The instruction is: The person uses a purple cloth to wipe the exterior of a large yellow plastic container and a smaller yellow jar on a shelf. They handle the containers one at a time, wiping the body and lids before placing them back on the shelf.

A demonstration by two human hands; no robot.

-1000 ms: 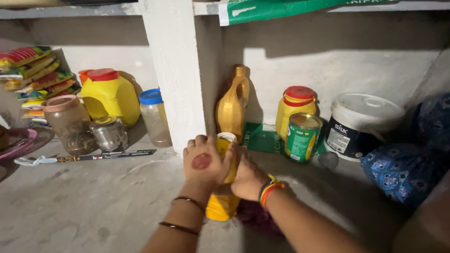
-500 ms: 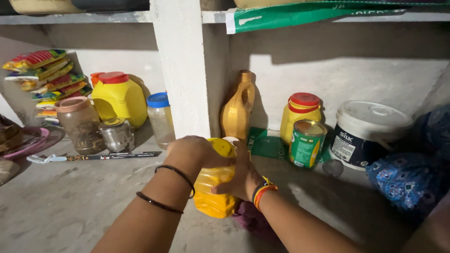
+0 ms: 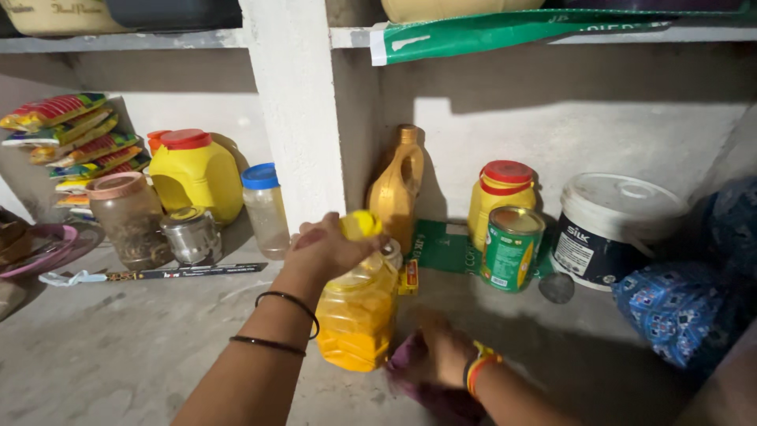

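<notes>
Oil bottle (image 3: pixel 359 315): clear plastic, yellow oil inside, yellow cap (image 3: pixel 360 224); stands upright on the concrete floor (image 3: pixel 118 355), in front of the white pillar (image 3: pixel 296 118).
Left hand (image 3: pixel 327 248): closed over the bottle's neck and shoulder from above, fingers curled just beside the cap; two dark bangles at the wrist.
Right hand (image 3: pixel 434 355): low beside the bottle's base, fingers bent on a purple cloth (image 3: pixel 426 386); blurred, so grip cannot be told.
Behind the bottle: tan jug (image 3: pixel 397 189) against the wall.
Right of it: yellow jar (image 3: pixel 501 197) with red lid, green tin (image 3: pixel 511 248), white tub (image 3: pixel 611 229), blue patterned cloth (image 3: pixel 678 308).
Left of the pillar: yellow can (image 3: pixel 193 173), blue-lidded jar (image 3: pixel 264 209), brown jar (image 3: pixel 126 217), steel pot (image 3: pixel 189 234), stacked packets (image 3: pixel 75 138).
</notes>
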